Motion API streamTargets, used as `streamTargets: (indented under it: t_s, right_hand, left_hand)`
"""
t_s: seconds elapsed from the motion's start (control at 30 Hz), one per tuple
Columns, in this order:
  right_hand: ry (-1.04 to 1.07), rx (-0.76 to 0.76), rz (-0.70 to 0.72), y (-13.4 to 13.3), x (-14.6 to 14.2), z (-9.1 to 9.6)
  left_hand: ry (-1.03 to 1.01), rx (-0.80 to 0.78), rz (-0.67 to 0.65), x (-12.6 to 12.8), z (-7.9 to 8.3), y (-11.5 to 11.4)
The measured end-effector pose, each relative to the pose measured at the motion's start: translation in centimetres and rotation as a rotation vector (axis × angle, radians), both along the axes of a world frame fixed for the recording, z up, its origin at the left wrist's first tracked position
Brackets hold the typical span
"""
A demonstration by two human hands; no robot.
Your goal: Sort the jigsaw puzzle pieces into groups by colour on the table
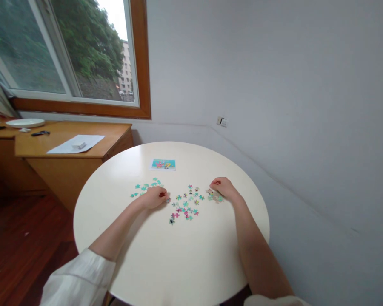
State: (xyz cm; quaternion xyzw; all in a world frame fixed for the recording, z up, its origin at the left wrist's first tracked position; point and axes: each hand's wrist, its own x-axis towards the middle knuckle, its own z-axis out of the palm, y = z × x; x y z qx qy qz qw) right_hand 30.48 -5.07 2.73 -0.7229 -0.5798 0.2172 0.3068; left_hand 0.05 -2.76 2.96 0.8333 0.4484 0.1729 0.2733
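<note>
Loose jigsaw puzzle pieces (pixel 185 204), teal, pink and yellow, lie scattered on a round white table (pixel 178 259). My left hand (pixel 155 197) rests low over the table with its fingers curled closed, between the middle pieces and a group of mostly teal pieces (pixel 145 186). One small piece (pixel 168 200) lies right beside its fingertips. To the right, my right hand (pixel 222 187) has thumb and fingers pinched together at the edge of a small heap of pieces (pixel 215 196). Whatever either hand's fingertips hold is hidden or too small to make out.
A teal picture card (pixel 163 164) with cartoon figures lies toward the table's far side. At the left, a wooden desk (pixel 64 127) bears a paper sheet (pixel 89 141), a small white block (pixel 79 145) and a white plate (pixel 25 123). A white wall (pixel 290 106) borders the table's right.
</note>
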Motion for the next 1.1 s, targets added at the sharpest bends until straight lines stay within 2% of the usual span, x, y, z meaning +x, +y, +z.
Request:
streamTargets:
  t_s: [0.23,0.47,0.67,0.9,1.1]
  right_hand:
    - [0.025,-0.093,0.152,-0.3,0.4,-0.2]
    - [-0.028,-0.122,0.168,-0.1,0.6,-0.3]
    - [0.040,-0.092,0.202,0.1,0.6,-0.5]
    - [0.188,-0.081,0.204,0.2,0.8,-0.9]
    - [0.293,-0.056,0.202,-0.3,0.2,-0.2]
  left_hand:
    - [0.156,0.081,0.060,0.1,0.0,0.0]
    - [0.218,0.091,0.063,0.2,0.3,-0.2]
    - [0.353,0.082,0.020,0.2,0.8,-0.6]
    - [0.322,0.087,0.000,0.3,0.5,-0.8]
    - [0.318,0.137,0.014,0.7,0.4,-1.0]
